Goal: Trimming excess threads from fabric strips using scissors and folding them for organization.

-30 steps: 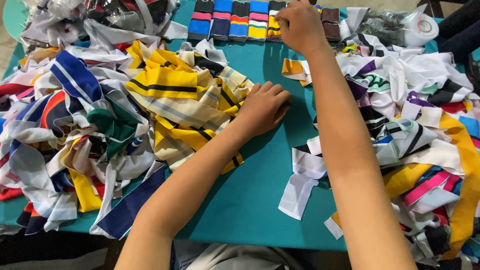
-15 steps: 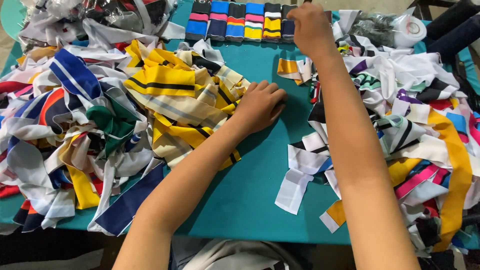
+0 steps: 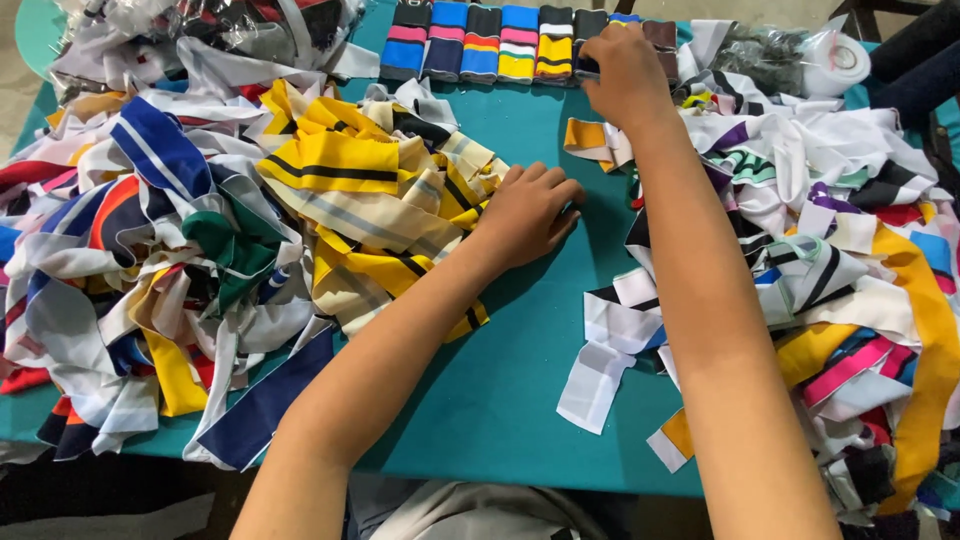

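Observation:
A row of small folded fabric pieces (image 3: 500,40) in blue, pink, yellow and black lines the far edge of the teal table (image 3: 520,380). My right hand (image 3: 625,80) reaches to the row's right end, its fingers closed on a dark folded piece (image 3: 588,60) there. My left hand (image 3: 530,212) rests knuckles-up on the table with its fingers curled together. It touches the edge of a heap of yellow and cream striped fabric strips (image 3: 360,200) and holds nothing that I can see.
A big tangle of blue, white, green and orange strips (image 3: 150,260) fills the left side. Another pile of white, pink and yellow strips (image 3: 840,260) covers the right. A roll of clear plastic bags (image 3: 830,60) sits at the far right corner.
My right hand has stayed at the right end of the folded row, shifting only slightly. My left hand has not moved. The view has drifted a little.

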